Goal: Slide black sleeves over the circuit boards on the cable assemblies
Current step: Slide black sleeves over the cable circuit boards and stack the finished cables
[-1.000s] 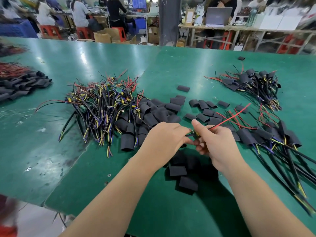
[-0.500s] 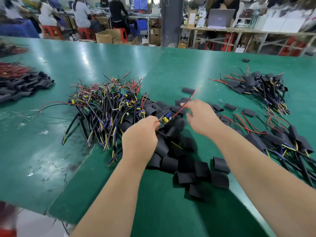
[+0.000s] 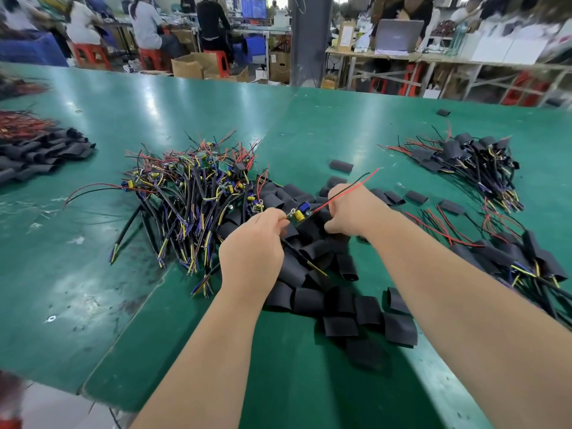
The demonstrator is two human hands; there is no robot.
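far left, a heap of black sleeves (image 3: 40,153) was seen lying on the green table (image 3: 93,305), with red wires (image 3: 21,125) bunched just behind it. next along, a big tangle of cable assemblies (image 3: 192,196) was spread out, its small boards uncovered.

then the action: the left hand (image 3: 253,243) was curled, and the near end of one circuit board (image 3: 298,213) was pinched at its fingertips. the board was held in the air between the two hands, above the loose sleeves (image 3: 337,308) scattered mid-table, and it was shown bare, its blue and yellow parts in plain view. a black cable (image 3: 301,258) was seen trailing down from under that hand toward the sleeves.

just right of the board, the right hand (image 3: 349,209) was curled as well, and the thin red and black leads (image 3: 346,191) were gripped in it and run out past the knuckles, up and to the right.

further right, sleeved assemblies were laid in two lots: a far bunch (image 3: 470,159) and a near bunch (image 3: 526,261) by the right edge, red leads fanned out between them.
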